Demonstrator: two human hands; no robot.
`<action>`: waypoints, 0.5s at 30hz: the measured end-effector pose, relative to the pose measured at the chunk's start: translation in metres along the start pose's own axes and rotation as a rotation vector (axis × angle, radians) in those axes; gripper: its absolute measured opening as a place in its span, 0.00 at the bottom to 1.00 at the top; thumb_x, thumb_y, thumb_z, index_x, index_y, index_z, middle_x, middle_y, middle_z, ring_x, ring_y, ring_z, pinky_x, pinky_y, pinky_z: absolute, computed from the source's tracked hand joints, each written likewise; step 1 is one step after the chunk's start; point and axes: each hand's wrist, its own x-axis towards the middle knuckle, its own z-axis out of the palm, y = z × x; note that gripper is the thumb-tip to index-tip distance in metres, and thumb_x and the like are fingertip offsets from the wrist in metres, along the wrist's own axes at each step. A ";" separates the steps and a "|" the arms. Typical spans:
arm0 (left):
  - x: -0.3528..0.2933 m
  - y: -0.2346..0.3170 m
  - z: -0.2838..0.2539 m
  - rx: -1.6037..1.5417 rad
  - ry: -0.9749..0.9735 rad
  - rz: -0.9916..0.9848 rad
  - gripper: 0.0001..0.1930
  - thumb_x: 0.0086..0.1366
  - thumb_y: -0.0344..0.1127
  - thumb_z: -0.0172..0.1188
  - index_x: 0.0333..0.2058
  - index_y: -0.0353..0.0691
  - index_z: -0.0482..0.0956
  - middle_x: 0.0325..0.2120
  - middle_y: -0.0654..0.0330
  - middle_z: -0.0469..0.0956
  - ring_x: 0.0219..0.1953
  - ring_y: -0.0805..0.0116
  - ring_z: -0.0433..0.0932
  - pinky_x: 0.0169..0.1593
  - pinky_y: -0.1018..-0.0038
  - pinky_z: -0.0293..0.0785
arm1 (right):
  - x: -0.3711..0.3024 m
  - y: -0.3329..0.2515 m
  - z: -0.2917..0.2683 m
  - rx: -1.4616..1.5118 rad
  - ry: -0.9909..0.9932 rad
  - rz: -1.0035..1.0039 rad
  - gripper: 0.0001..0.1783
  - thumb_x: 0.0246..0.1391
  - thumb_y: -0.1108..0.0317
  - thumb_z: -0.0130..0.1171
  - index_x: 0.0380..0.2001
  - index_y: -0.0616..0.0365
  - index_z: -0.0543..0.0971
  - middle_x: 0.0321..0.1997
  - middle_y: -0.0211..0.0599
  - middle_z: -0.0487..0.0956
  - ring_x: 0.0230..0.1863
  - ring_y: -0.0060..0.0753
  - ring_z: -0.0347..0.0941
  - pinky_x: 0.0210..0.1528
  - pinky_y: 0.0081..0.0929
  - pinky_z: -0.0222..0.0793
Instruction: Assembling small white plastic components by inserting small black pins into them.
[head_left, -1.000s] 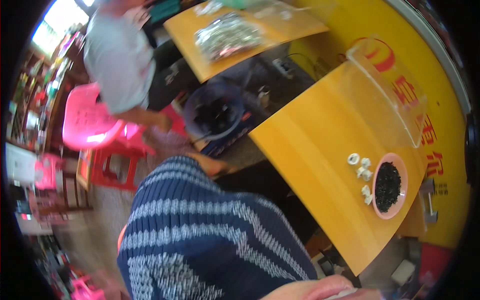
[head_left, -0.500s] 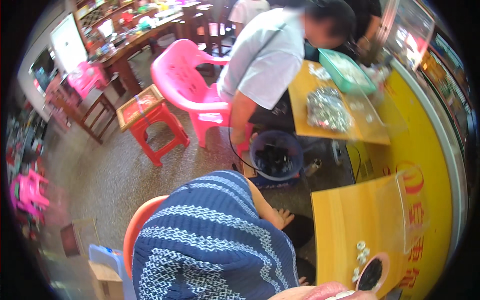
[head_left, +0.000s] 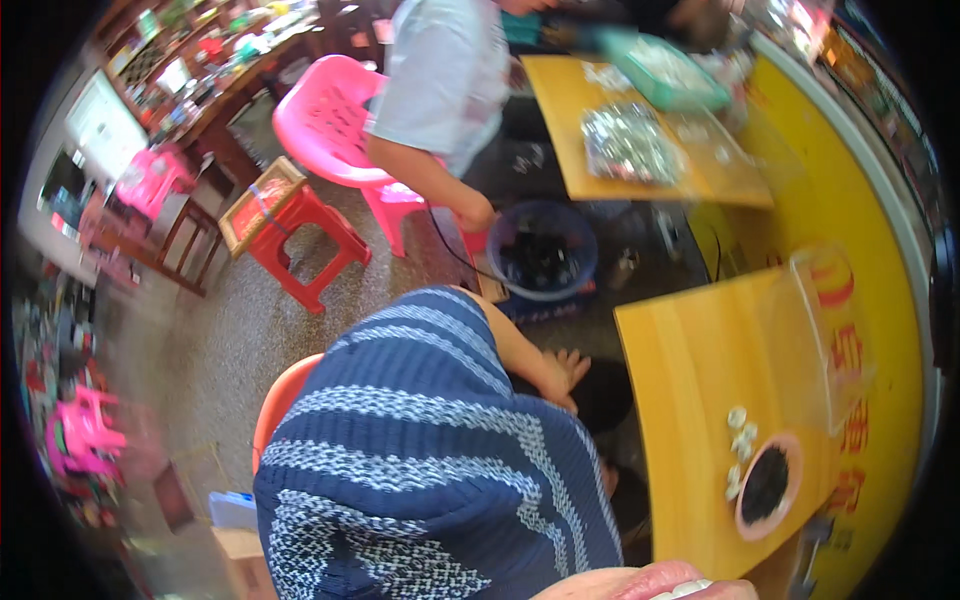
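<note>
My left hand point(head_left: 564, 376) rests over dark cloth with its fingers spread and nothing in them. Its bare forearm comes out of a navy sleeve with white stripes. Of my right hand point(head_left: 608, 479), only a sliver of skin shows past the striped garment, with the fingers hidden. To the right of my hands stands a wooden tabletop point(head_left: 700, 400). On it are a pink bowl point(head_left: 793, 497) of small black pieces and several small white round pieces point(head_left: 742, 440).
A person in a pale shirt point(head_left: 440, 90) has a hand beside a blue basin point(head_left: 497, 235) of dark items. Behind it, another wooden table point(head_left: 555, 95) bears a clear bag point(head_left: 630, 145) and green tray point(head_left: 655, 85). A pink chair point(head_left: 320, 115) and red stool point(head_left: 315, 235) stand left.
My view has shifted, so the surroundings sit higher and the pink bowl shows whole. The other person has shifted left relative to the far table. My left hand stays open on the dark cloth.
</note>
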 end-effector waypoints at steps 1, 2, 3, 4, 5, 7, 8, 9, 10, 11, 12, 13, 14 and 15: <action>0.000 0.000 -0.005 -0.031 0.008 -0.003 0.49 0.46 0.58 0.53 0.55 0.32 0.39 0.56 0.41 0.41 0.58 0.46 0.44 0.56 0.58 0.47 | -0.003 0.001 0.001 0.030 0.116 -0.104 0.19 0.46 0.59 0.47 0.42 0.55 0.71 0.39 0.47 0.73 0.43 0.44 0.66 0.52 0.40 0.51; 0.003 -0.001 -0.007 -0.051 -0.001 0.003 0.47 0.47 0.58 0.52 0.55 0.31 0.40 0.56 0.41 0.42 0.58 0.47 0.44 0.57 0.60 0.47 | -0.003 -0.026 -0.026 -0.008 0.018 0.049 0.19 0.47 0.59 0.46 0.42 0.55 0.71 0.39 0.47 0.73 0.43 0.46 0.66 0.52 0.39 0.51; 0.019 -0.023 0.019 -0.100 0.132 0.025 0.48 0.45 0.56 0.55 0.55 0.33 0.41 0.55 0.42 0.44 0.56 0.47 0.49 0.54 0.56 0.51 | -0.003 -0.032 -0.034 0.020 0.035 0.000 0.19 0.47 0.59 0.46 0.42 0.55 0.70 0.40 0.46 0.72 0.44 0.49 0.65 0.51 0.38 0.52; 0.018 -0.014 0.006 -0.084 0.126 0.038 0.44 0.46 0.55 0.55 0.53 0.31 0.48 0.52 0.39 0.52 0.54 0.48 0.54 0.54 0.61 0.53 | -0.012 -0.033 -0.036 0.097 0.103 0.047 0.19 0.48 0.60 0.46 0.43 0.56 0.69 0.41 0.47 0.72 0.45 0.49 0.64 0.52 0.38 0.52; 0.008 -0.004 -0.027 -0.121 -0.101 -0.004 0.40 0.49 0.53 0.51 0.53 0.29 0.50 0.49 0.39 0.57 0.53 0.50 0.57 0.54 0.66 0.55 | -0.016 -0.026 -0.034 0.048 0.188 -0.028 0.19 0.48 0.62 0.45 0.43 0.57 0.69 0.41 0.47 0.72 0.45 0.46 0.65 0.52 0.39 0.53; 0.011 -0.024 -0.041 -0.024 0.003 0.271 0.26 0.54 0.51 0.48 0.41 0.31 0.68 0.39 0.43 0.69 0.43 0.52 0.69 0.45 0.65 0.65 | -0.029 -0.008 -0.026 0.087 0.283 -0.061 0.16 0.46 0.65 0.47 0.40 0.59 0.70 0.40 0.45 0.72 0.44 0.42 0.66 0.52 0.38 0.54; 0.013 -0.032 -0.062 -0.198 -0.165 0.371 0.22 0.56 0.49 0.47 0.36 0.33 0.71 0.32 0.48 0.74 0.37 0.61 0.73 0.40 0.69 0.68 | -0.039 -0.003 -0.023 0.115 0.373 -0.048 0.16 0.45 0.67 0.48 0.40 0.59 0.70 0.40 0.45 0.72 0.45 0.41 0.66 0.53 0.38 0.53; 0.004 -0.019 -0.088 -0.534 -0.338 0.142 0.18 0.56 0.46 0.50 0.33 0.35 0.73 0.27 0.56 0.75 0.30 0.71 0.73 0.35 0.75 0.69 | -0.052 0.002 -0.019 0.132 0.465 -0.035 0.16 0.44 0.69 0.49 0.39 0.58 0.71 0.39 0.44 0.72 0.45 0.41 0.66 0.53 0.37 0.53; -0.010 0.001 -0.114 -0.582 -0.276 0.123 0.15 0.56 0.43 0.52 0.33 0.36 0.74 0.24 0.61 0.75 0.27 0.76 0.73 0.32 0.80 0.69 | -0.067 0.004 -0.016 0.192 0.507 0.024 0.15 0.43 0.70 0.49 0.39 0.58 0.71 0.40 0.44 0.72 0.46 0.40 0.66 0.53 0.36 0.53; -0.010 0.003 -0.128 -0.556 -0.196 0.211 0.13 0.57 0.41 0.51 0.33 0.37 0.74 0.23 0.62 0.75 0.26 0.75 0.73 0.31 0.81 0.69 | -0.079 0.004 -0.018 0.251 0.549 0.056 0.15 0.43 0.71 0.50 0.38 0.58 0.71 0.40 0.43 0.72 0.47 0.39 0.66 0.53 0.35 0.53; -0.016 0.007 -0.139 -0.610 -0.106 0.308 0.12 0.57 0.39 0.50 0.35 0.37 0.73 0.22 0.63 0.74 0.26 0.76 0.73 0.31 0.81 0.69 | -0.097 0.001 -0.019 0.261 0.614 0.092 0.16 0.43 0.71 0.50 0.40 0.58 0.71 0.41 0.44 0.72 0.48 0.40 0.65 0.52 0.33 0.55; -0.021 0.016 -0.149 -0.731 -0.056 0.360 0.11 0.58 0.37 0.50 0.37 0.37 0.72 0.23 0.63 0.74 0.27 0.78 0.72 0.32 0.82 0.68 | -0.110 -0.003 -0.020 0.351 0.619 0.189 0.17 0.43 0.71 0.50 0.40 0.58 0.71 0.41 0.45 0.72 0.48 0.41 0.64 0.52 0.32 0.56; -0.024 0.030 -0.152 -0.829 0.040 0.418 0.12 0.58 0.36 0.50 0.38 0.38 0.72 0.24 0.64 0.74 0.28 0.80 0.72 0.33 0.83 0.68 | -0.124 -0.006 -0.020 0.442 0.626 0.278 0.17 0.43 0.71 0.50 0.41 0.58 0.71 0.42 0.45 0.72 0.49 0.42 0.64 0.51 0.31 0.57; -0.016 0.043 -0.156 -0.770 0.090 0.497 0.12 0.57 0.36 0.51 0.38 0.36 0.72 0.26 0.64 0.74 0.30 0.79 0.72 0.35 0.84 0.67 | -0.139 0.004 -0.008 0.560 0.635 0.338 0.17 0.44 0.70 0.50 0.42 0.58 0.70 0.42 0.45 0.72 0.47 0.39 0.66 0.49 0.26 0.59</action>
